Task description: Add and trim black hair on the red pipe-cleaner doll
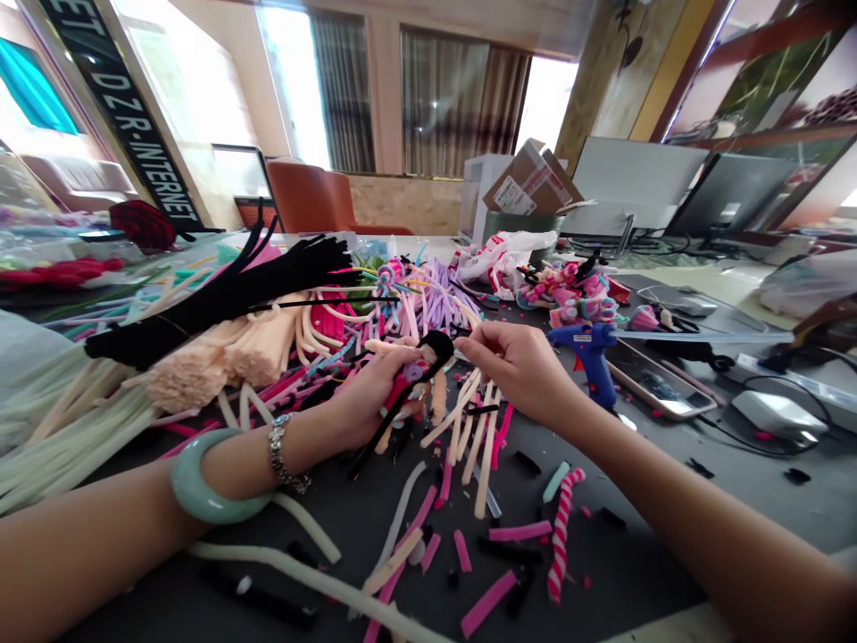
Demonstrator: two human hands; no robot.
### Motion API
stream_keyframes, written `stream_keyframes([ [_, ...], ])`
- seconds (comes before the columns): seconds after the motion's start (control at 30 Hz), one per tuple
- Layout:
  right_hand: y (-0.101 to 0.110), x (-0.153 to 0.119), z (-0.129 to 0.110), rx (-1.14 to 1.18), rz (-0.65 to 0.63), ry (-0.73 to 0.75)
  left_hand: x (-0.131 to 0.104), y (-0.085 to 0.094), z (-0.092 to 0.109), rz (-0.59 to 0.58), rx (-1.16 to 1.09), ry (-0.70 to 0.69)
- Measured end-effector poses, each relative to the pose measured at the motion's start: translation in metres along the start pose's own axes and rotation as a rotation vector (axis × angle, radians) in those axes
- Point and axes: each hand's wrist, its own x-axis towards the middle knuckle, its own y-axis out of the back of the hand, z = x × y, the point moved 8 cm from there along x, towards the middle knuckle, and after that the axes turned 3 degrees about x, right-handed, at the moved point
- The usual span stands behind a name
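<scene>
My left hand (380, 393) is closed around a small pipe cleaner doll (410, 379) with a black head top and a pink and red body. A long black pipe cleaner (395, 418) hangs from the head down past my fingers. Just right of the doll's head, my right hand (512, 362) has thumb and forefinger pinched together. What sits in that pinch, if anything, is too small to tell. Beneath the hands lie cream pipe cleaner pieces (478, 446) and pink cut pieces (520, 530). A red and white twisted piece (563, 536) rests lower right.
Bundles of black pipe cleaners (228, 299) and peach pipe cleaners (220, 362) lie at left. A blue glue gun (593, 357) stands beside a phone (660, 379) at right. Behind are finished-looking colourful pieces (579, 299), a plastic bag (512, 259), a cardboard box (532, 183) and monitors (633, 183).
</scene>
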Motion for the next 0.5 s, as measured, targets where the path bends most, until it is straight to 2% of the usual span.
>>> stream_keyframes([
  [0.17, -0.007, -0.004, -0.004, -0.028, 0.050, 0.050, -0.001, 0.003, 0.001, 0.085, -0.005, 0.001],
  [0.5, -0.015, -0.012, -0.010, -0.098, 0.157, 0.095, -0.001, 0.005, 0.000, 0.129, -0.025, -0.054],
])
